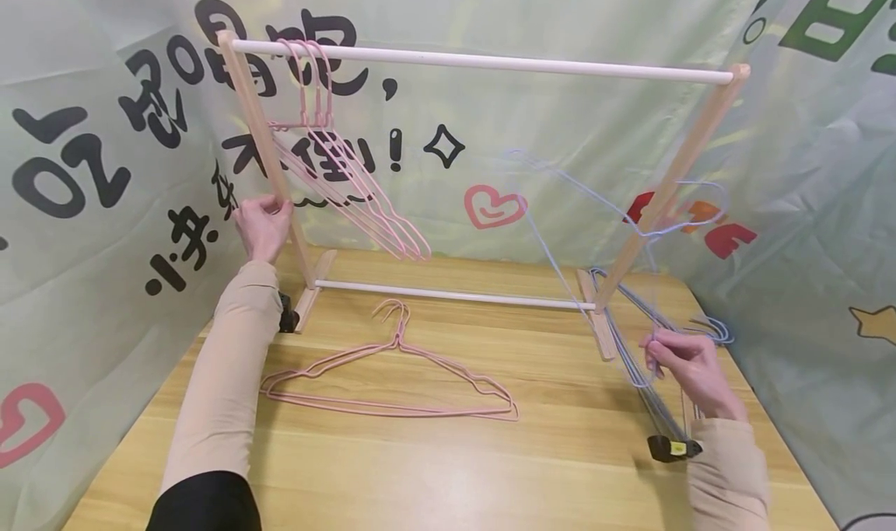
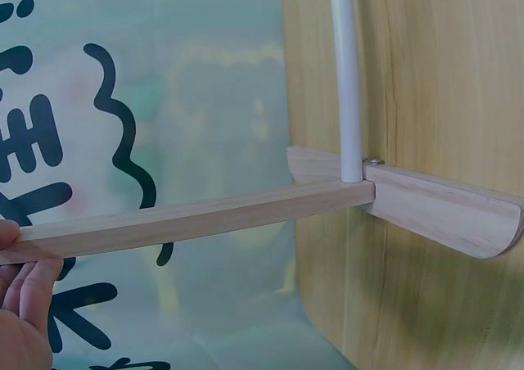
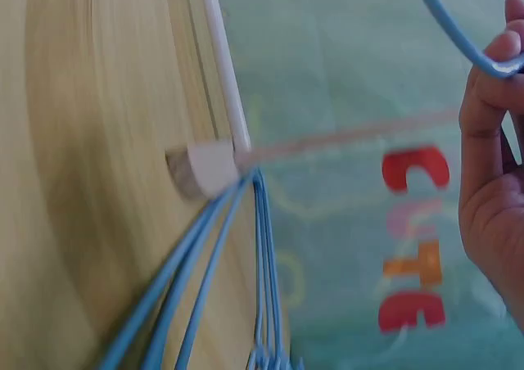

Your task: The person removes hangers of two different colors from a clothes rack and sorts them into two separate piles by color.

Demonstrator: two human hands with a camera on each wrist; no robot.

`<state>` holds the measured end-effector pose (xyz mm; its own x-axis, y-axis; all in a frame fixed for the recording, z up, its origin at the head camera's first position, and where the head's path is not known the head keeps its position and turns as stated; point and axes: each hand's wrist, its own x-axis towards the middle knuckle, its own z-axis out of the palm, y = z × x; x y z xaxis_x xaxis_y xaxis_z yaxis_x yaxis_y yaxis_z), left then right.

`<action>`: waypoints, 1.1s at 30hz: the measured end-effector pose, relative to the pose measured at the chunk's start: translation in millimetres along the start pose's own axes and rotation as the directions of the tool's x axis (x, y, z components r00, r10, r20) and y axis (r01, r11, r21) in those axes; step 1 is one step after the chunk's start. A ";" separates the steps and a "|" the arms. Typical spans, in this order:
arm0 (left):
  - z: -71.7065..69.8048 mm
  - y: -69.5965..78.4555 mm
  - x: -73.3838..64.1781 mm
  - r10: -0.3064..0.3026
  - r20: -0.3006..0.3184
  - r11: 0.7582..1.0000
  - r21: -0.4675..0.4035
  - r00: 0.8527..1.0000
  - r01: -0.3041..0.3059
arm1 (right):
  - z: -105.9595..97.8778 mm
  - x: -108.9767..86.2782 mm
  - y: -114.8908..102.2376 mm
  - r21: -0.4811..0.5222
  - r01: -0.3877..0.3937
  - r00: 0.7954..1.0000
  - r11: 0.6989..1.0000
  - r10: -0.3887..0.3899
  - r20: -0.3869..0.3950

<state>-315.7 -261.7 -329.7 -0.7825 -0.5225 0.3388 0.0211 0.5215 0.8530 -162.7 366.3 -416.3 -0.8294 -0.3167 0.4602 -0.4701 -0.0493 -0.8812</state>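
Observation:
My left hand [image 1: 264, 224] grips the left wooden post [image 1: 250, 103] of a hanging rack, thumb and fingers on either side of it; the left wrist view shows this grip at its edge. On the right, my right hand [image 1: 689, 360] pinches one end of a light blue hanger [image 3: 453, 28]. That hanger is raised above the table, blurred, its hook pointing right and its far end reaching left in front of the rack. Several pink hangers [image 1: 364, 175] hang at the left end of the white top rod [image 1: 483, 62].
Two pink hangers [image 1: 392, 412] lie overlapping on the wooden table [image 1: 448, 476], hooks toward the rack. A bundle of blue hangers [image 3: 190, 259] lies by the rack's right foot [image 1: 596, 325]. A low white bar [image 1: 448, 295] joins the feet. Printed cloth [image 1: 105, 298] surrounds the table.

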 end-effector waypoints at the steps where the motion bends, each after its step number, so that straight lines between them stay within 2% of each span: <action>1: 0.1 0.2 -0.1 0.001 -0.001 1.000 0.003 1.000 -0.001 | -3.1 -5.4 -0.2 -0.009 0.002 1.000 1.000 -0.002 -0.020; 7: 0.6 -0.1 -0.4 -0.001 -0.005 1.000 0.006 1.000 0.001 | -19.3 -33.9 -2.3 0.045 -0.025 0.988 0.999 0.032 -0.152; 10: 1.0 -0.3 -0.8 0.006 -0.012 1.000 0.008 1.000 -0.006 | -26.1 -47.1 -0.3 0.138 -0.008 0.980 0.990 0.035 -0.196; 14: 1.3 -0.1 -1.1 0.012 -0.019 1.000 0.008 1.000 -0.012 | -34.5 -62.1 5.1 0.306 0.068 0.979 0.950 -0.004 -0.204; 18: 1.2 0.7 -0.9 0.004 -0.016 1.000 0.000 1.000 -0.004 | -40.7 -72.8 7.3 0.403 0.112 0.982 0.908 -0.040 -0.182; 22: 1.0 1.3 -0.6 -0.002 -0.014 1.000 -0.006 1.000 0.002 | -42.4 -79.9 8.7 0.401 0.140 0.976 0.905 -0.059 -0.208; 26: 1.5 0.8 0.3 0.019 -0.025 1.000 0.009 1.000 -0.019 | -42.9 -84.7 10.6 0.449 0.169 0.970 0.877 -0.068 -0.234; 28: 1.7 0.4 0.6 0.027 -0.031 1.000 0.015 0.999 -0.026 | -43.3 -86.3 11.6 0.492 0.181 0.969 0.851 -0.070 -0.236; 31: 1.8 0.1 0.6 0.029 -0.036 0.999 0.021 0.999 -0.028 | -44.2 -88.6 12.2 0.543 0.183 0.968 0.820 -0.054 -0.244; 33: 1.9 0.2 0.2 0.022 -0.032 1.000 0.020 0.999 -0.021 | -44.3 -90.8 12.7 0.558 0.183 0.962 0.809 -0.032 -0.270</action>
<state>-317.0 -260.4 -330.2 -0.7616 -0.5320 0.3701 0.0257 0.5457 0.8376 -106.8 436.4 -464.5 -0.8647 -0.0474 0.5001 -0.3642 -0.6265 -0.6891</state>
